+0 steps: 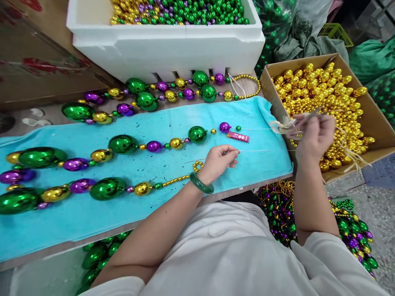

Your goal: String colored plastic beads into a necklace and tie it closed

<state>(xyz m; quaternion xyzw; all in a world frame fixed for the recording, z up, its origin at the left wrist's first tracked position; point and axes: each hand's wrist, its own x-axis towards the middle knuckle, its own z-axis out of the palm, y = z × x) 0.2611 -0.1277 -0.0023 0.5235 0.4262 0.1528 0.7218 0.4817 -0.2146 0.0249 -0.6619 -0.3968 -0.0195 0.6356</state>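
Note:
My left hand (219, 163), with a green bangle (202, 183) on its wrist, pinches a thin clear string (254, 151) above the blue towel (173, 211). A thin, straight needle-like piece (195, 160) sticks out to its left. My right hand (316, 135) is closed around a tangled bundle of pale string (285, 125) over the box of gold beads; whether it also grips a tool I cannot make out. On the towel curves a strand of green, purple and gold beads (123, 144). Its upper end has a purple bead (224, 127) beside a pink lighter (238, 137).
Behind the towel lies a finished-looking bead necklace (147, 101) against a white foam box (166, 49) of small beads. At right stands a cardboard box (381, 119) with gold beads (321, 88). Piled bead strands (277, 209) lie below the table edge.

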